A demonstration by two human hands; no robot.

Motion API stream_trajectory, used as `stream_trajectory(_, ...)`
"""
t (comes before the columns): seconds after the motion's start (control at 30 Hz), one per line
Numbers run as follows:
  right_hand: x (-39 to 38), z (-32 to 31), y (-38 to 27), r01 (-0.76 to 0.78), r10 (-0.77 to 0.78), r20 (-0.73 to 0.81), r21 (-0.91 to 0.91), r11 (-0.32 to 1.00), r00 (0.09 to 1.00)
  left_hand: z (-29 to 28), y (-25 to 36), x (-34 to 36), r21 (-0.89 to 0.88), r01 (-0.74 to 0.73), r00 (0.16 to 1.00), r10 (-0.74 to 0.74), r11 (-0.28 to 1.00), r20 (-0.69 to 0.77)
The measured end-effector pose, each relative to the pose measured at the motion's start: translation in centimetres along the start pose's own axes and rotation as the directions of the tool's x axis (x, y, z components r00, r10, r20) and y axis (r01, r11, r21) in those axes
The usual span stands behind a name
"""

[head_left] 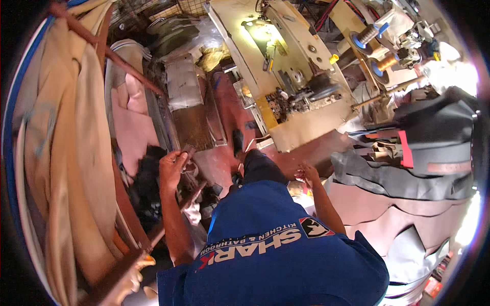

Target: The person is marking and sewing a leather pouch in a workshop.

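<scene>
My left hand (172,167) is raised beside the rack of hanging material on the left. Its fingers are closed on a small flat dark brown piece (189,151), which looks like leather. On the other side of my body, my right hand (307,175) hangs low with its fingers curled together; whether anything is in them is too small to make out. Ahead of me stands a sewing machine table (301,135) with a lit lamp (261,30), small tools and a heap of dark bits on top.
Tan sheets (61,153) hang over a rusty bar (109,53) at the left. Thread spools (384,65) stand at the far right. Black sheets (434,137) lie over pinkish-brown ones (377,204) to my right. A wrapped block (182,81) sits on a brown box across the reddish floor (214,166).
</scene>
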State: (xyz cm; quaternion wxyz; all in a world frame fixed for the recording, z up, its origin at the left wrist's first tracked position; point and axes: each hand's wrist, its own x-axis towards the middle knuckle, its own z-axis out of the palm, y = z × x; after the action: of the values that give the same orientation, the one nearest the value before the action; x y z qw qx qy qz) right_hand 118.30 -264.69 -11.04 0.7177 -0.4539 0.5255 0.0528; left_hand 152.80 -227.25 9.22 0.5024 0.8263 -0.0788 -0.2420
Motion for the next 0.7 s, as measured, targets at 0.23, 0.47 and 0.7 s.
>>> stream_trajectory(0.23,4.6,5.0,-1.5,-0.003,0.001,0.008,0.311,0.951,1.0,-5.4,3.9,19.2,-0.114,-0.056,0.998,0.052,0.992,-0.042)
stream_trajectory(0.47,3.8,9.0,-0.3,-0.104,0.242,-0.267,0.443,0.89,0.933,-12.0,17.2,41.1,0.215,-0.248,0.967,0.254,0.945,-0.001)
stream_trajectory(0.7,2.8,15.6,-3.8,0.074,0.315,-0.561,0.564,0.823,0.766,0.2,34.0,58.3,0.432,-0.665,0.741,0.467,0.609,0.483)
